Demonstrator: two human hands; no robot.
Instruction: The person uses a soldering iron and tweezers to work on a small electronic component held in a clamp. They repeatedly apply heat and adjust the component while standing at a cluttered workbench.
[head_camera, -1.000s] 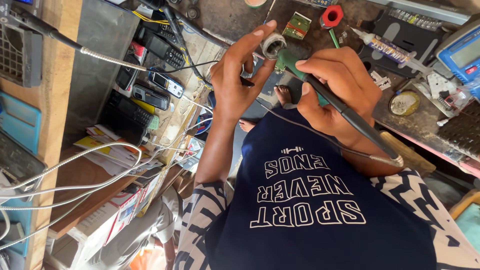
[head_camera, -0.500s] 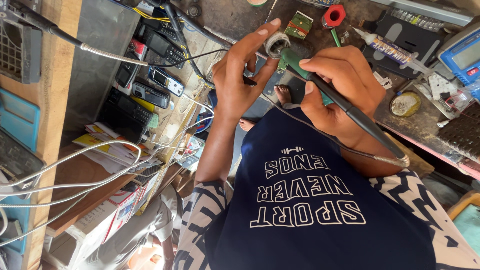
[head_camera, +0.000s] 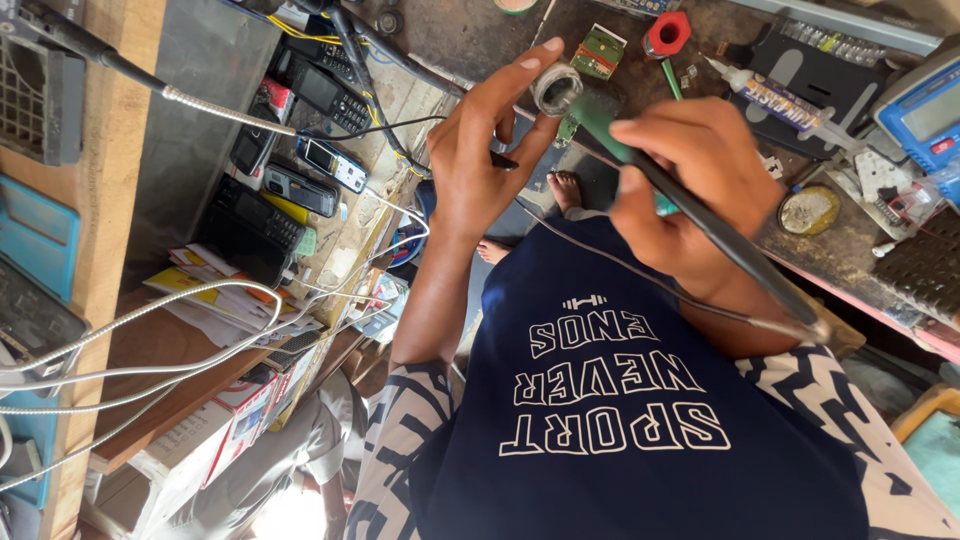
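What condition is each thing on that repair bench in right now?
Soldering iron: gripped in right hand, tip hidden.
Small round tin: open, pinched by left hand.
Green circuit board: bare, lying flat.
Syringe tube: lying on its side.
Old phones: heaped, screens dark.

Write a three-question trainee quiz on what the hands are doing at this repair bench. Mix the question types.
1. True or false: the right hand grips a soldering iron with a green and black handle.
2. What does the left hand pinch between thumb and fingers?
A. a red cap
B. a small round tin
C. a mobile phone
3. Fill in: the old mobile phones lie on the person's ____ side.

Key
1. True.
2. B, the small round tin, held up above the small green circuit board on the workbench.
3. Left.
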